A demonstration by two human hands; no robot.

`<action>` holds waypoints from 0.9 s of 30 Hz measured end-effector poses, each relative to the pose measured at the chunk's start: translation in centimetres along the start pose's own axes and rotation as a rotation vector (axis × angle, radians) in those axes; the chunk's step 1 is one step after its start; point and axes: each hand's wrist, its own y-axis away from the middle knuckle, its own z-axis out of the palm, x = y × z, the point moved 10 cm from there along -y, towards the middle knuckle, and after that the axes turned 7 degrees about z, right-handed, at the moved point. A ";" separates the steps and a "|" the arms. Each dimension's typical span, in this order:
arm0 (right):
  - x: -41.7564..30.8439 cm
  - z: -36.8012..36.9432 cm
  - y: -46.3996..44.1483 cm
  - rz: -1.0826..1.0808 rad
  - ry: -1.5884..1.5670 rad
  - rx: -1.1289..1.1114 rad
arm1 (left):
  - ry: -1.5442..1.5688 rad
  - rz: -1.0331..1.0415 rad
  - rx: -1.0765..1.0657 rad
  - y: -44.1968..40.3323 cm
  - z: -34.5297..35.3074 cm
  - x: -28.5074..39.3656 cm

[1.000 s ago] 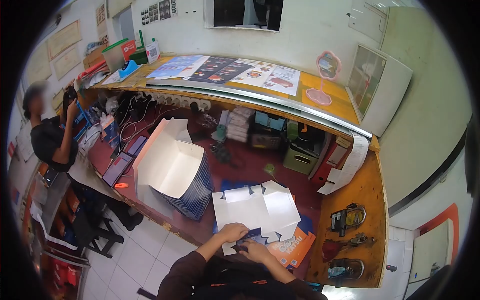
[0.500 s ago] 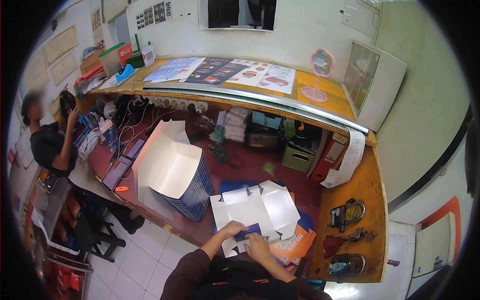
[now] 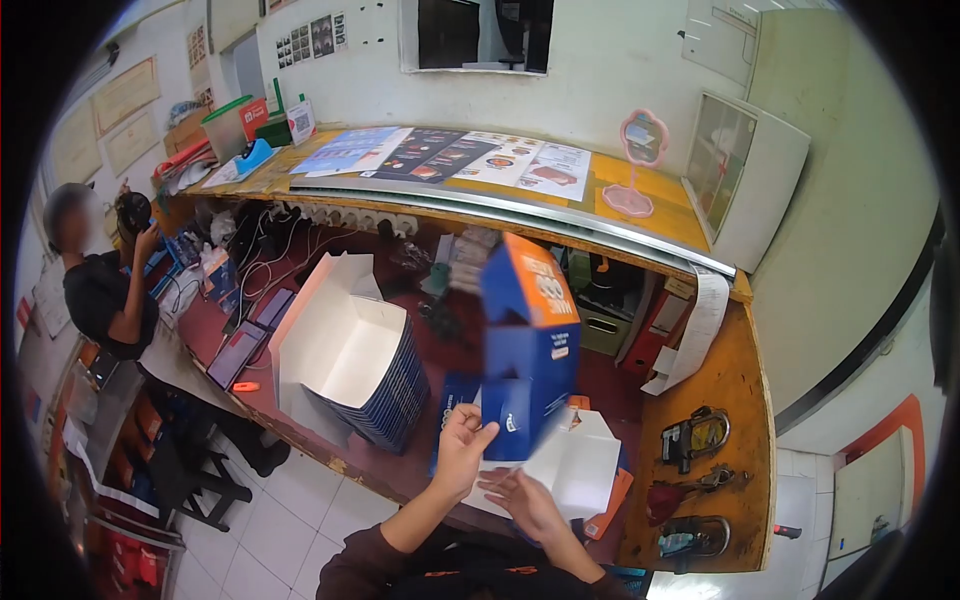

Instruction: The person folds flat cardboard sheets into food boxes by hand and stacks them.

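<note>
A half-folded blue and orange cardboard box (image 3: pixel 530 340) stands up in front of me, printed side facing me and blurred by motion. My left hand (image 3: pixel 462 450) pinches its lower left edge between thumb and fingers. Just below the box's bottom edge is my right hand (image 3: pixel 525 505), fingers loosely spread; whether they touch the card cannot be made out. Beneath lies a flat carton blank (image 3: pixel 585 465), white side up, over more blue and orange blanks. On the left stands a stack of nested open boxes (image 3: pixel 385 410) with white insides.
Left of the stack are phones or tablets (image 3: pixel 238 350) and an orange marker (image 3: pixel 245 386). Padlocks (image 3: pixel 695 440) and keys lie on the right ledge. A receipt strip (image 3: pixel 700 320) hangs by a red binder (image 3: pixel 655 325). Another person (image 3: pixel 105 290) stands far left.
The box blank that lay flat, white side up, under both hands is now raised and turned, showing its printed blue and orange side. Another white blank shows beneath it.
</note>
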 end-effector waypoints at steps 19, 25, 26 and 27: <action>-15.1 3.1 8.7 -0.686 -0.044 0.040 | -0.437 0.394 -0.162 1.6 4.6 9.4; -16.8 3.5 11.7 -1.062 0.270 0.300 | -1.074 0.330 -0.325 2.6 3.8 7.3; -15.6 3.3 12.4 -1.192 0.297 0.442 | -1.072 0.330 -0.327 3.0 4.8 6.8; -14.3 4.3 11.7 -1.207 0.133 0.410 | -0.741 0.419 -0.299 3.8 6.4 7.3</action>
